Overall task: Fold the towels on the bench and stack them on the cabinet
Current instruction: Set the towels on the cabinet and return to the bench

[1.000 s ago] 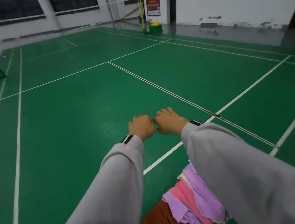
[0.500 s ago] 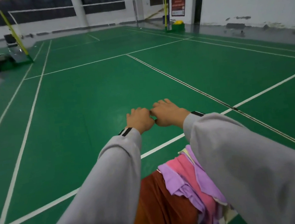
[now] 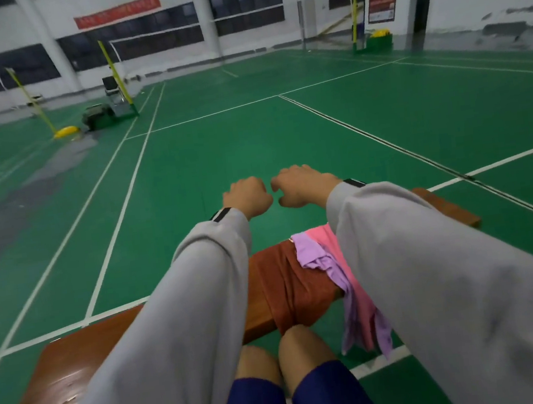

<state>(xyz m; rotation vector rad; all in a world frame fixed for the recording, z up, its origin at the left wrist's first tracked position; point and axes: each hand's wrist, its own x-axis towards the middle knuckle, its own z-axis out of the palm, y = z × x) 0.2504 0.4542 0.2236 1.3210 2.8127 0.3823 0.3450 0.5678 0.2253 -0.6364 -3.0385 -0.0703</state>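
Now looking down on bench point(image 3: 78, 366) and towels point(image 3: 318, 262), both below curled, empty left hand point(image 3: 247, 197) and right hand point(image 3: 303, 186) fingers, knuckles slightly parted, folding not begun.

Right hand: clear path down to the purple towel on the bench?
Probably yes. The right hand hangs in a loose fist beyond the bench, holding nothing visible. The purple towel lies uncovered atop the pile; nothing blocks pulling back and down to it.
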